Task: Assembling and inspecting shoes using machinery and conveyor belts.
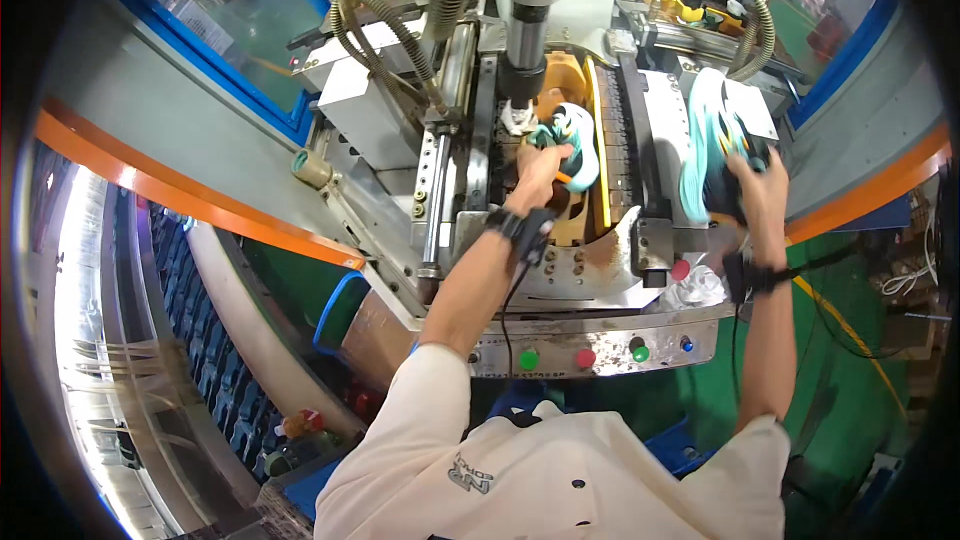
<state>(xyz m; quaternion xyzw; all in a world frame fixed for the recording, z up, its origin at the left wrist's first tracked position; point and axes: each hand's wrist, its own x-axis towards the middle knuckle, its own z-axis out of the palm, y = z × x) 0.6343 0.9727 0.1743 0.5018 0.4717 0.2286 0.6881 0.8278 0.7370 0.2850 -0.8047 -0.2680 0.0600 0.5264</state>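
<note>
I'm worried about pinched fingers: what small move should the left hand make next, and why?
Perhaps ease the bare left hand slightly back, since it is at the mint-and-white shoe, apparently close to the upright silver-and-black metal cylinder.

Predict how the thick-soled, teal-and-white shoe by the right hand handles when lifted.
The shoe probably keeps its shape: thick sole. Likely light for its bulk: sole looks foamy. Might rock if pushed: curved outline.

Past that cream shirt (600, 470), at twelve o'clock, a shoe (584, 152) shows mint and white; at one, a second shoe (705, 135) is mint streaked white; at ten, the rail (200, 197) is orange; at two, the floor (715, 370) is green, yellow-lined.
</note>
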